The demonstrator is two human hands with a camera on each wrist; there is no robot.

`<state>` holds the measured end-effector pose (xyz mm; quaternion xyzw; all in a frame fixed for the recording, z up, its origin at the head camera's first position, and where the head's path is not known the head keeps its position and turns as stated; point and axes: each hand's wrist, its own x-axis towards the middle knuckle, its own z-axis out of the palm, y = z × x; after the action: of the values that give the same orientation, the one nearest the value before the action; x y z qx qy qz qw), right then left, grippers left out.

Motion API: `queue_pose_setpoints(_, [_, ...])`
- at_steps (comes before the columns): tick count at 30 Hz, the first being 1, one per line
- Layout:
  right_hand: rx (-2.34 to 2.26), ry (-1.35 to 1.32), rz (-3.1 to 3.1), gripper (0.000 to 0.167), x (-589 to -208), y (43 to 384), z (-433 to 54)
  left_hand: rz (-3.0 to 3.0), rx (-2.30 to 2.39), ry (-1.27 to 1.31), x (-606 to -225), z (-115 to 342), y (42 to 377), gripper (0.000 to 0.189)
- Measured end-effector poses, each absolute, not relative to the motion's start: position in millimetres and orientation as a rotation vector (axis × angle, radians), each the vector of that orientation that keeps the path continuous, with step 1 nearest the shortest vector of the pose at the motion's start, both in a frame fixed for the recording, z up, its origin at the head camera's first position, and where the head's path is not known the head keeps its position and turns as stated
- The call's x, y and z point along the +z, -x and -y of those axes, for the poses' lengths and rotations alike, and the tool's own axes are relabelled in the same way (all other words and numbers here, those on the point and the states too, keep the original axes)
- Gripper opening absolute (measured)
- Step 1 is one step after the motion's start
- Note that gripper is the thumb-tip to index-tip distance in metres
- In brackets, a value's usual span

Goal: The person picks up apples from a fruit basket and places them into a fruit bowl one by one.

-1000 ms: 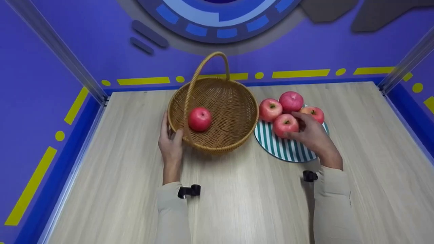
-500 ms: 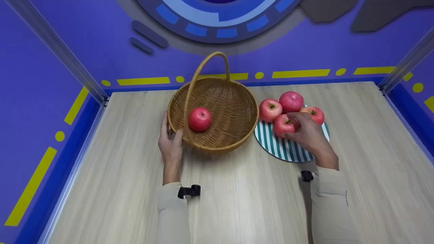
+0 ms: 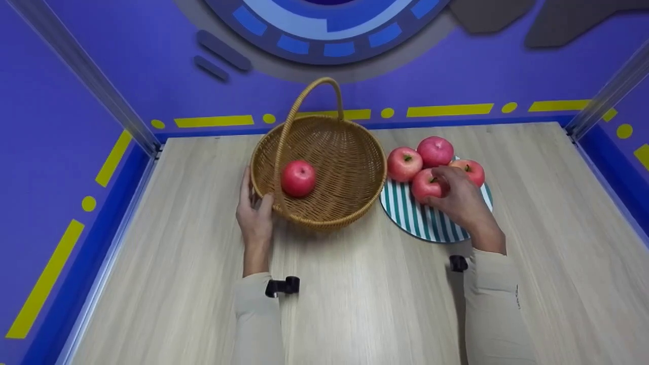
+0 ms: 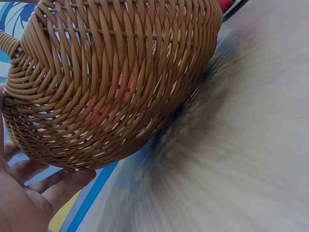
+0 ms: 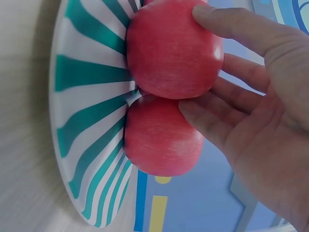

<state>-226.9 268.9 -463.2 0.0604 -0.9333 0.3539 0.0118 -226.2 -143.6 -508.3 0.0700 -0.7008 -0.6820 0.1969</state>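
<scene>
A round wicker basket (image 3: 350, 167) with a tall handle stands at the back, holding one red apple (image 3: 298, 178). My left hand (image 3: 254, 218) grips its left side, thumb over the rim and fingers along the outer wall. The weave (image 4: 116, 63) fills much of the left wrist view. To the right, a plate (image 3: 413, 218) with green and white stripes bears several apples. My right hand (image 3: 459, 200) holds the front apple (image 3: 426, 186) there, thumb on the near side and fingers round the far side. In the right wrist view this apple (image 5: 174, 48) sits low against the plate.
An apple (image 3: 404, 165) lies at the plate's left edge beside the basket, with another apple (image 3: 436, 152) behind it. A paler apple (image 3: 471, 172) sits to the right, partly behind my hand. Blue walls (image 3: 431, 76) enclose the wooden table (image 3: 355, 299).
My right hand has moved slightly left and its fingers have come further over the front apple, which has shifted a little right and back. The left hand and basket stay in place.
</scene>
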Motion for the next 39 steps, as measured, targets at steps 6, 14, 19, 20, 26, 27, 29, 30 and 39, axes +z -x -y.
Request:
queue_pose_setpoints(6, [1.080, -0.216, 2.867, 0.063, -465.8, 226.9, -269.9, 1.992, -1.892, -0.203, -508.6, 144.3, 224.8, 0.079])
queue_pose_setpoints(14, [1.082, -0.213, 2.853, 0.062, -466.1, 226.2, -270.7, 1.982, -1.911, -0.207, -508.5, 144.9, 225.0, 0.079])
queue_pose_setpoints(19, [1.109, -0.198, 2.845, 0.059, -465.5, 226.6, -271.8, 1.983, -1.898, -0.199, -509.3, 145.4, 225.6, 0.079])
queue_pose_setpoints(20, [1.116, -0.196, 2.839, 0.058, -465.6, 226.8, -272.1, 1.985, -1.895, -0.195, -509.5, 145.7, 225.8, 0.079])
queue_pose_setpoints(26, [1.117, -0.195, 2.795, 0.057, -466.0, 228.3, -273.0, 1.984, -1.887, -0.192, -508.8, 145.5, 225.4, 0.078])
queue_pose_setpoints(27, [1.114, -0.189, 2.792, 0.057, -465.7, 228.1, -272.6, 1.982, -1.887, -0.192, -508.6, 145.3, 225.3, 0.079])
queue_pose_setpoints(29, [1.115, -0.167, 2.791, 0.058, -464.9, 227.7, -272.0, 1.984, -1.888, -0.190, -508.4, 145.5, 225.4, 0.079])
queue_pose_setpoints(30, [1.117, -0.156, 2.790, 0.058, -464.4, 227.4, -271.6, 1.981, -1.889, -0.189, -508.5, 145.5, 225.4, 0.079])
queue_pose_setpoints(39, [1.137, -0.132, 2.743, 0.059, -462.1, 224.6, -269.2, 1.947, -1.913, -0.156, -510.9, 146.1, 226.1, 0.078])
